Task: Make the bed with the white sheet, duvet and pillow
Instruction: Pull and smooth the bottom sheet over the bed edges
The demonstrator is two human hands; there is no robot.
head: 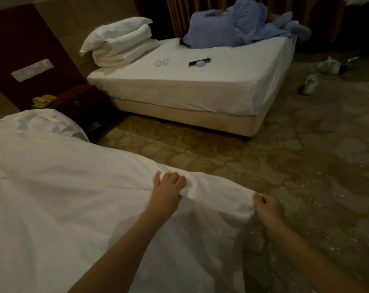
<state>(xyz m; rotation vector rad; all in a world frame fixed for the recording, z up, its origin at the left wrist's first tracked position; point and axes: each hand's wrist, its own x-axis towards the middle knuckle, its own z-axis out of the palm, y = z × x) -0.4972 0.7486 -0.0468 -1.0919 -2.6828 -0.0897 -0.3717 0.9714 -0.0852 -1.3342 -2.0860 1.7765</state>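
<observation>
A white duvet [63, 197] covers the near bed and fills the lower left of the head view. My left hand [168, 187] grips a bunched fold of the duvet near its right edge. My right hand [266, 208] pinches the duvet's corner, which hangs off the bed over the floor. A white pillow [42, 121] lies at the head of this bed, partly under the duvet. The sheet underneath is hidden.
A second bed [200, 89] stands across the patterned carpet [306, 155], carrying a folded white duvet and pillow [120, 43], glasses [161, 62], a phone [199, 61] and blue cloth [238, 24]. A dark nightstand [82, 104] sits between the beds. Shoes [310, 83] lie on the floor at right.
</observation>
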